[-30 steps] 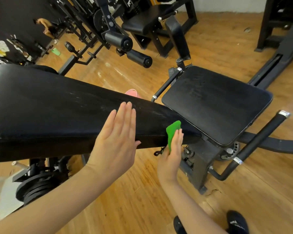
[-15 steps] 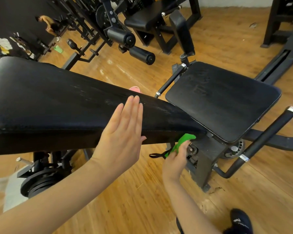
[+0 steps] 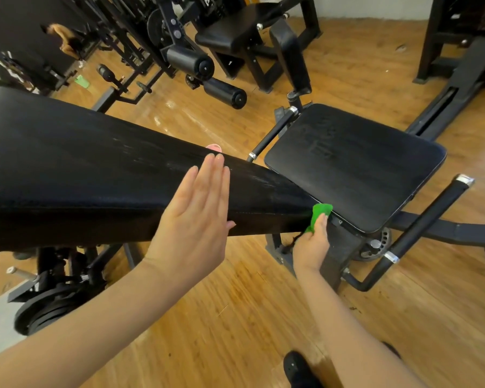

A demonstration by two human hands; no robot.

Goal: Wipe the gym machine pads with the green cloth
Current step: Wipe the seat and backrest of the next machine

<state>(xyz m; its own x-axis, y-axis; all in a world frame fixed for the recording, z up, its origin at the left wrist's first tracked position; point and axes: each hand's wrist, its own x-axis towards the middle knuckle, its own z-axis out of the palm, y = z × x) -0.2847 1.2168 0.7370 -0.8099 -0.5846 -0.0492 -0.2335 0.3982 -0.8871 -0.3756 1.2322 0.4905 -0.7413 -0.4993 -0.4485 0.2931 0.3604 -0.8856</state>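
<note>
Wooden gym floor (image 3: pixel 361 79): I read left hand (image 3: pixel 192 217) flat, fingers straight, bracing the backrest pad (image 3: pixel 81 169), while right hand (image 3: pixel 310 246) pinches the green cloth (image 3: pixel 319 212) at the seat pad (image 3: pixel 356 169) junction.

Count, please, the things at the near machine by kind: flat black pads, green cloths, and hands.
Flat black pads: 2, the long back pad and the seat pad
Green cloths: 1, the green cloth
Hands: 2, the left hand and the right hand
Total: 5
</note>
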